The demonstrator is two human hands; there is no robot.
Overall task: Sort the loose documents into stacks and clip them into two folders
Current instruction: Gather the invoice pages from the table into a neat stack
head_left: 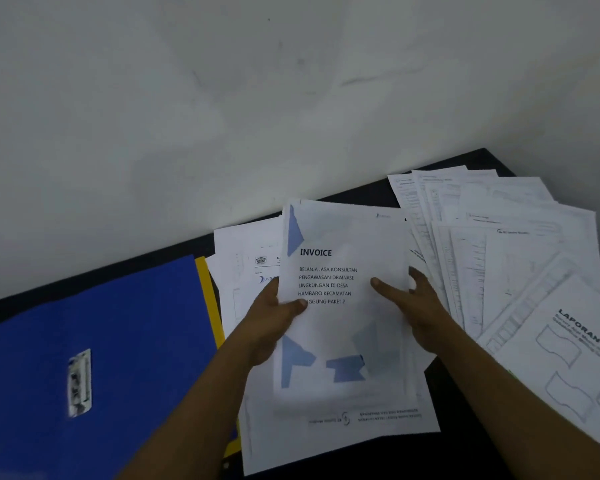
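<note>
I noted both hands gripping the invoice sheet [343, 271] above the desk's [465, 452] middle. The left hand [274, 320] pinched its left edge with the thumb. The right hand [413, 306] laid its thumb on the sheet's face, fingers curled behind. The blue folder [94, 341] overlay the yellow folder [207, 296] at the left edge. Loose documents [499, 254] fanned toward the far right corner.

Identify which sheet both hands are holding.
The sheet headed INVOICE, with blue shapes, in the middle: left hand and right hand pinch its edges. The report sheet and fanned pages lie loose beside it.
</note>
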